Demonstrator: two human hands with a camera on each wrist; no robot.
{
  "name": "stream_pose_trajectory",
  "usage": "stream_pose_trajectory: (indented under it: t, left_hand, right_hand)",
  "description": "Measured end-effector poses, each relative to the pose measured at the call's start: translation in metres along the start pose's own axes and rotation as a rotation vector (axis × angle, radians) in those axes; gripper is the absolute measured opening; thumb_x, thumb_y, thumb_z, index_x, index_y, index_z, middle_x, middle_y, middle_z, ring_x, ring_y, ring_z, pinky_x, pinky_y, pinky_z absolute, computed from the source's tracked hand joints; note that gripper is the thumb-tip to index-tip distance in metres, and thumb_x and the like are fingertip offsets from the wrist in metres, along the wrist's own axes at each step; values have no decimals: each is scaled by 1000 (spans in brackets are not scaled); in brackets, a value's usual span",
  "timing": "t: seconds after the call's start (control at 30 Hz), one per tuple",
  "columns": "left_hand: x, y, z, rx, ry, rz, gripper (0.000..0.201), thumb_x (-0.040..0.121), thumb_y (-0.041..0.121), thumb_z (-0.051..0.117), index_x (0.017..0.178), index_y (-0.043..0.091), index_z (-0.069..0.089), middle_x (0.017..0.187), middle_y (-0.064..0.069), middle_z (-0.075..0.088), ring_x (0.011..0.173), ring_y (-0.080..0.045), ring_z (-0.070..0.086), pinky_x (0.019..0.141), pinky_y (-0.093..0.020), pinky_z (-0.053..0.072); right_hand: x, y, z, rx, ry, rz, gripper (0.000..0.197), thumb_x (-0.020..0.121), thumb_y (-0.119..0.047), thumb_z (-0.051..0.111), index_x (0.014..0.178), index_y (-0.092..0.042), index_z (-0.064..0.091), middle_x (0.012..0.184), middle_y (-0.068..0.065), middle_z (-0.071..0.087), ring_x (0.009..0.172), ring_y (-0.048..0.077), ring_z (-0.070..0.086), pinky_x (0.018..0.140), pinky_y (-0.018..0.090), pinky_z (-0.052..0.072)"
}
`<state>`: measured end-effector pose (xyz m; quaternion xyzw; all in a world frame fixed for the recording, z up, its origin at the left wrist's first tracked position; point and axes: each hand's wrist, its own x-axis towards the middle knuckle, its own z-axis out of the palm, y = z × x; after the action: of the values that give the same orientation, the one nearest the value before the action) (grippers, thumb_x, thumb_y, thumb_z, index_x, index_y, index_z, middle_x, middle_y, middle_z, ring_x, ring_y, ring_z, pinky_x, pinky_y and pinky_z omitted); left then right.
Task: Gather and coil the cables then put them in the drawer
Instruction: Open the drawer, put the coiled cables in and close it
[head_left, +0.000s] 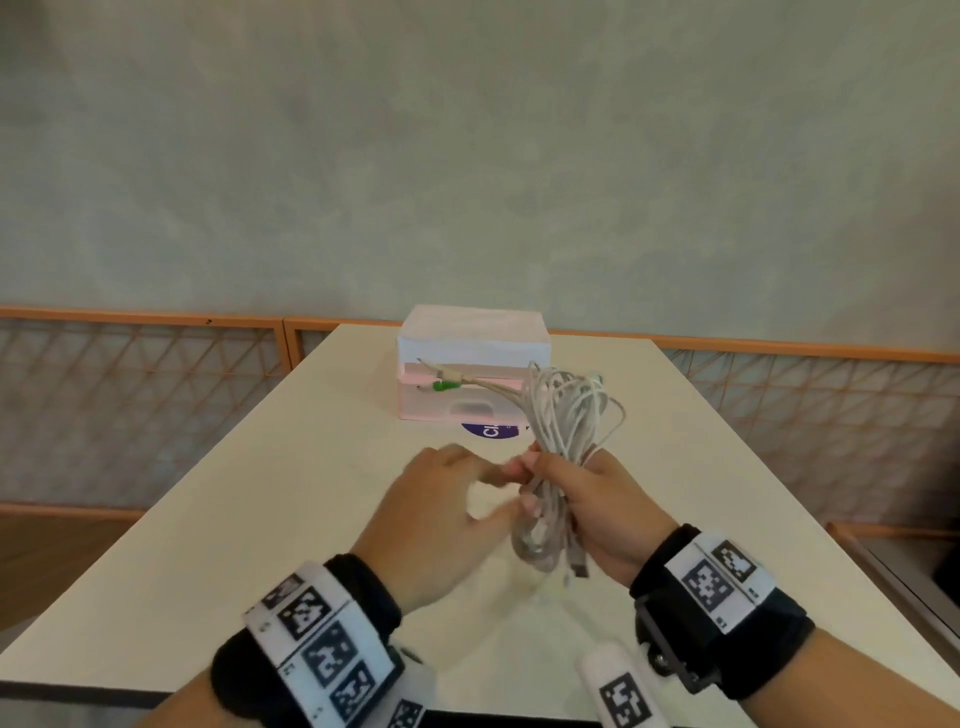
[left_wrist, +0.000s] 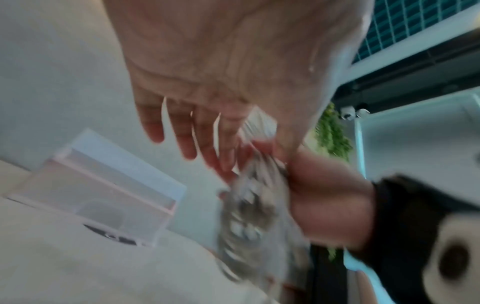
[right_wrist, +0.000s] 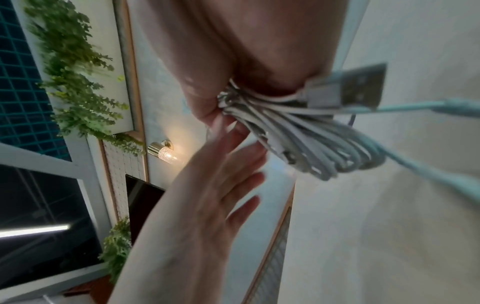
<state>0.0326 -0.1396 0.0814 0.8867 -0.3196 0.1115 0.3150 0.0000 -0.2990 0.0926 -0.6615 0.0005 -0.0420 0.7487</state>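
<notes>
My right hand (head_left: 576, 493) grips a coiled bundle of white cables (head_left: 566, 415) around its middle, upright above the table. Loops fan out over the fist and hang below it, with a USB plug (head_left: 579, 564) at the bottom. Loose cable ends, one with a green plug (head_left: 444, 385), stick out toward the drawer unit (head_left: 472, 358). My left hand (head_left: 483, 478) has straight, spread fingers whose tips touch the bundle from the left. The right wrist view shows the bundle (right_wrist: 298, 131), the USB plug (right_wrist: 350, 86) and the left hand (right_wrist: 202, 195). The left wrist view blurs the bundle (left_wrist: 249, 216).
The small pink and white drawer unit (left_wrist: 103, 185) stands at the far middle of the cream table (head_left: 260, 519), with a purple round sticker (head_left: 491, 430) in front of it. An orange-framed lattice railing (head_left: 140, 364) runs behind the table.
</notes>
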Motion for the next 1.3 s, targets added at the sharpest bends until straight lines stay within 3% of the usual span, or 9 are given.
stream_pose_trajectory:
  t: [0.13,0.3,0.4,0.5,0.77,1.0,1.1,1.2,1.3]
  left_hand:
    - [6,-14,-22,164,356,79,53,72,50,58,118,25,49,121,5,46,115,-22,43,95,-31,35]
    - [18,-5,-34,377,90,93,38,83,49,59,115,29,56,122,7,60,114,-17,54,94,-35,40]
    - [16,-4,-34,-20,-189,-57,25,95,39,46,84,22,60,73,7,65,70,-12,63,67,-32,48]
    - [11,5,-29,-261,-171,-149,31,97,36,43,80,11,51,64,2,45,61,-18,48,61,-31,44]
    - [5,38,1,-904,-18,-305,43,77,57,52,105,24,51,95,-7,56,80,-14,52,64,-30,40]
    - [1,35,1,-1448,52,-246,60,82,49,40,121,8,58,114,-26,56,103,-33,49,80,-43,36]
    - [0,34,4,-1324,86,-191,76,72,57,58,136,18,43,131,-13,57,125,-19,51,108,-42,33]
    - [0,40,13,-1070,140,-269,93,56,42,82,132,27,32,121,7,60,115,-6,57,103,-35,44]
    - [4,34,17,-1028,244,-309,72,65,31,83,124,23,43,113,2,65,106,-8,64,94,-33,49]
  right_hand:
    - [-7,-10,-19,-91,-98,41,30,91,-4,51,62,-11,45,51,0,40,48,15,46,73,33,51]
    - [-19,-13,-20,-242,-221,60,30,90,-1,53,63,-14,51,49,-1,40,45,13,41,70,30,53]
    - [-22,-18,-24,-286,-198,27,31,90,-3,54,62,-17,54,51,-1,41,47,13,41,69,30,52]
    - [-21,-19,-24,-402,-112,-76,21,90,-9,56,71,-13,49,56,2,43,53,14,44,61,25,47]
    - [-19,6,10,-523,-49,-355,30,87,-2,52,112,-19,53,91,-1,63,77,5,59,69,23,49]
    - [-12,7,20,-782,15,-388,20,84,-15,52,103,-17,45,74,-14,53,65,4,52,60,20,39]
    - [-9,2,22,-891,-80,-376,32,87,-27,47,117,-13,45,92,-12,57,79,5,57,71,26,46]
    - [-14,1,25,-1482,-219,-343,47,90,-19,18,130,-7,40,125,13,48,111,28,50,89,38,45]
    - [-12,6,29,-1534,-90,-465,60,79,-32,8,132,-17,35,122,8,42,103,27,52,80,41,50]
